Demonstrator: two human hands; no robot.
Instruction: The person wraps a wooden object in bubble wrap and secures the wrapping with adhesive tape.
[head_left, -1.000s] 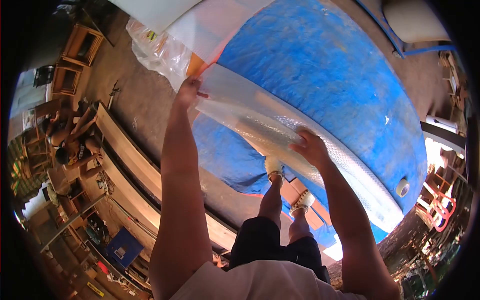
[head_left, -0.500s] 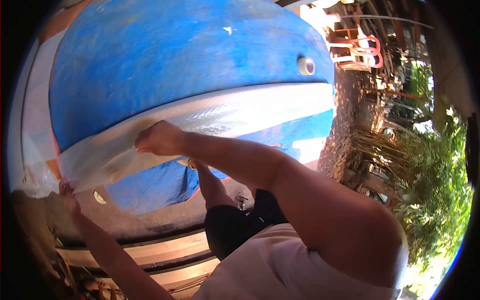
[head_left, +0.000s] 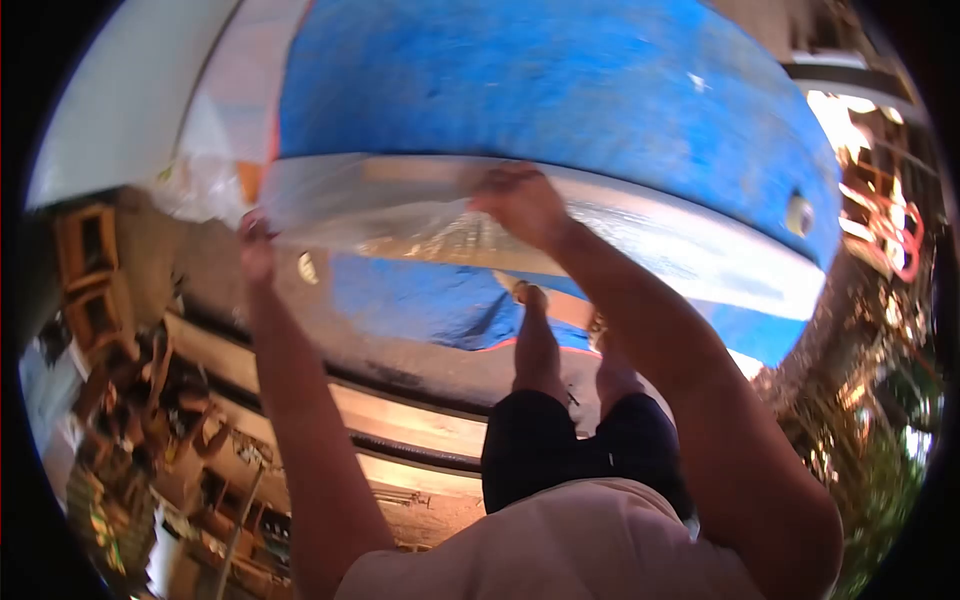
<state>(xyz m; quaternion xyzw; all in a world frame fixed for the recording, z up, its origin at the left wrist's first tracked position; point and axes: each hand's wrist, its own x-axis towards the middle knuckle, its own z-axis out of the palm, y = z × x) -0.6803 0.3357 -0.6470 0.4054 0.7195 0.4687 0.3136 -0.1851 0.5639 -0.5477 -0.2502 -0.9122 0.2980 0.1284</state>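
A long strip of clear plastic wrap lies along the near side of a blue tarp. At its left end my left hand pinches the wrap's edge. My right hand is closed at the far edge of the wrap, near its middle; motion blur hides whether the fingers hold it. A pale, flat shape shows beneath the plastic beside my right hand. Crumpled clear plastic lies just beyond my left hand.
A roll of tape sits on the tarp at the right. Long wooden boards lie on the near left floor. People are at the far left near wooden frames. Red and white chairs stand at the far right.
The head view swung right, then partly back. My right hand has moved from above the wrap's near part to its far edge and closed. My left hand stays at the left end.
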